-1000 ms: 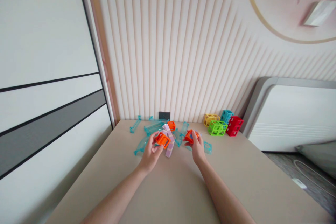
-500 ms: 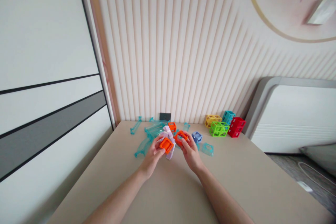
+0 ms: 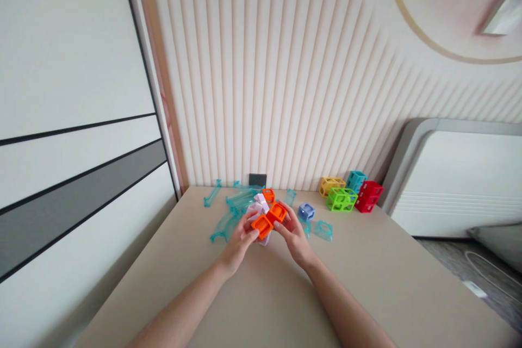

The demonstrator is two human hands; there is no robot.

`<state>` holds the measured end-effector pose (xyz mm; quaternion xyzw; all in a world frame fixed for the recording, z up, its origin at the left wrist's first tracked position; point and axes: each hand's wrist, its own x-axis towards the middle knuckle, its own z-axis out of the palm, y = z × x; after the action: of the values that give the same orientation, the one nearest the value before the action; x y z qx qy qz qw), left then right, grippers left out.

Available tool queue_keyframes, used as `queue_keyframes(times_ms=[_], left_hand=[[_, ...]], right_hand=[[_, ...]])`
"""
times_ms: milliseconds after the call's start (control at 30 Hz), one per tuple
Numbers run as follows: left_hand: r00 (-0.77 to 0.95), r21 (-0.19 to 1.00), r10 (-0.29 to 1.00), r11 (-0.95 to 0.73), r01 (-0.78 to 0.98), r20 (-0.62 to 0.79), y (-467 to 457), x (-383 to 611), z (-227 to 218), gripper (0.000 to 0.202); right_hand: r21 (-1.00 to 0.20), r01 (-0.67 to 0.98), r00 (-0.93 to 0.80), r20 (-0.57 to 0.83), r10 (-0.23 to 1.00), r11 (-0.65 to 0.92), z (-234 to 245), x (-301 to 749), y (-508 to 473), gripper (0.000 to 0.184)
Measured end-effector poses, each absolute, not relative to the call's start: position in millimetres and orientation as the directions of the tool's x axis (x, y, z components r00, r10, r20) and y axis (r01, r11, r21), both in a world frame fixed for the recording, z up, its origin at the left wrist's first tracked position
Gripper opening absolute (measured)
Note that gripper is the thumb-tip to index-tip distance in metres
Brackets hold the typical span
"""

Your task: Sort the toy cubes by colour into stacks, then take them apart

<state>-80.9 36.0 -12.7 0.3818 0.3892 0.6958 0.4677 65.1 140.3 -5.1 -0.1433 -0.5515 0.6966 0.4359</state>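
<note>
Left fingers (image 3: 252, 235) are pinching one orange cube (image 3: 261, 226), right fingers (image 3: 281, 228) another cube (image 3: 277, 212), possibly touching it. Both are needing squaring up.

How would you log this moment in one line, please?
left hand: holds orange block; right hand: holds another orange block; green block: on table

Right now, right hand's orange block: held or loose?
Held: right hand grips orange block, fingers on its right side. Whether joined to left hand's block, cannot tell.
</note>
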Motion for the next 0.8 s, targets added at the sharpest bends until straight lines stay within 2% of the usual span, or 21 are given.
queue_keyframes(times_ms=[100, 367, 533, 800], left_hand=[[-0.288, 0.898, 0.944, -0.264, -0.352, 0.164, 37, -82, -14, 0.055], [-0.324, 0.903, 0.935, -0.258, -0.344, 0.143, 37, -82, -11, 0.058], [-0.306, 0.897, 0.941, -0.252, -0.363, 0.141, 36, -80, -8, 0.062], [-0.253, 0.948, 0.929, -0.302, -0.098, 0.270, 38, -85, -21, 0.063]], right_hand=[[-0.895, -0.445, -0.606, 0.294, 0.739, -0.009, -6, 66, 140, 0.060], [-0.889, -0.458, -0.624, 0.316, 0.715, -0.007, -5, 68, 139, 0.048], [-0.887, -0.461, -0.608, 0.325, 0.725, 0.012, -10, 64, 140, 0.057], [-0.900, -0.436, -0.607, 0.284, 0.742, -0.013, -14, 61, 140, 0.060]])
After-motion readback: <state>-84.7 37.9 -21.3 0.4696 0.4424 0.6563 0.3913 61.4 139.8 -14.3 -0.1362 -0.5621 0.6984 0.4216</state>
